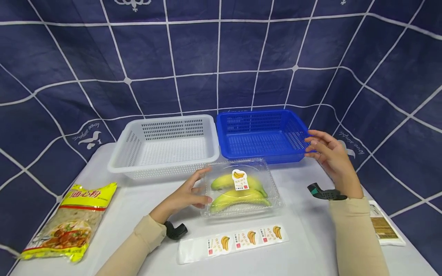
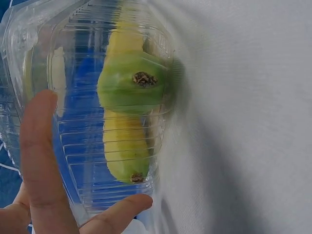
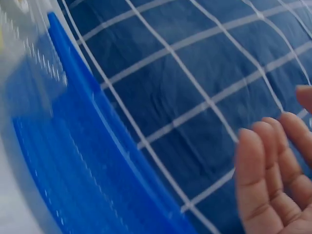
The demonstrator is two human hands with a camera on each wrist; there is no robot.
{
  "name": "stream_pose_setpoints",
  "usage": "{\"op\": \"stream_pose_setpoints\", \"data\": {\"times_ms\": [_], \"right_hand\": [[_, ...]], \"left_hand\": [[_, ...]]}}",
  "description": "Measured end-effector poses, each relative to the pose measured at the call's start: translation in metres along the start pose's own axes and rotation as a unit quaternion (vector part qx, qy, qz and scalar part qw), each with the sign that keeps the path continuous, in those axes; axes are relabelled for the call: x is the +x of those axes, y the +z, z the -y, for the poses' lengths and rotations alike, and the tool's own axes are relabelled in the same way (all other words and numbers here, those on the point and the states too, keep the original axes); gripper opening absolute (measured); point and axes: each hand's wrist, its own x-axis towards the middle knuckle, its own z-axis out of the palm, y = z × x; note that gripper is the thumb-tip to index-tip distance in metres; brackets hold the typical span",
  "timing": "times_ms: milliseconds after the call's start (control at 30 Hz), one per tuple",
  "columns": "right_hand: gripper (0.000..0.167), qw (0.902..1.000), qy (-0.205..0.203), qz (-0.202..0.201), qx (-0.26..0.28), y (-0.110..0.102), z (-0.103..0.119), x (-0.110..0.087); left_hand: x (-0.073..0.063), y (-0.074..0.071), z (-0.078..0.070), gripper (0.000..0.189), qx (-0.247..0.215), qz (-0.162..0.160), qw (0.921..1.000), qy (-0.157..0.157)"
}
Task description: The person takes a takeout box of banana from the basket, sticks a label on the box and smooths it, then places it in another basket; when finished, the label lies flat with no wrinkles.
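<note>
A clear plastic clamshell box [image 1: 274, 191] with yellow-green bananas [image 1: 238, 196] inside sits on the table, lid closed. A white banana sticker [image 1: 240, 180] is on its lid. My left hand [image 1: 183, 199] is at the box's left end, fingers spread against it; in the left wrist view the fingers [image 2: 41, 161] lie along its side, near the banana ends [image 2: 131, 83]. My right hand [image 1: 328, 155] is raised beside the right end of the blue basket [image 1: 262, 155], fingers loosely bent with nothing held. The right wrist view shows its fingers [image 3: 253, 170] apart from the basket.
A white basket [image 1: 165, 166] stands left of the blue one, against the dark checked cloth [image 1: 193, 50]. In front of the box lies a strip of banana stickers [image 1: 238, 243]. A yellow food packet [image 1: 74, 222] is at left, a white-framed object [image 1: 386, 226] at far right.
</note>
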Motion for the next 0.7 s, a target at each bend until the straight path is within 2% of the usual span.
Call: {"op": "stream_pose_setpoints", "data": {"times_ms": [100, 200, 333, 467, 567, 700], "right_hand": [[0.028, 0.9953, 0.005, -0.089, 0.038, -0.013, -0.002, -0.003], [0.023, 0.9830, 0.012, -0.171, 0.066, -0.026, -0.007, -0.005], [0.020, 0.9680, 0.020, -0.239, 0.073, -0.042, -0.016, -0.008], [0.021, 0.9654, 0.057, -0.252, 0.037, -0.054, -0.027, -0.011], [0.024, 0.9681, 0.090, -0.234, 0.001, -0.060, -0.035, -0.012], [0.028, 0.9723, 0.110, -0.205, -0.023, -0.063, -0.044, -0.011]], "left_hand": [[0.000, 0.000, 0.000, 0.101, -0.001, 0.002, 1.0000, 0.004], [0.001, 0.001, 0.001, 0.099, -0.005, -0.001, 1.0000, 0.007], [0.001, 0.001, 0.001, 0.095, -0.008, -0.009, 0.9999, 0.004], [0.001, 0.002, 0.001, 0.093, -0.009, -0.013, 0.9999, 0.001], [0.001, 0.002, 0.000, 0.093, -0.009, -0.016, 0.9998, -0.001], [0.002, 0.002, 0.000, 0.092, -0.011, -0.016, 0.9998, -0.001]]}}
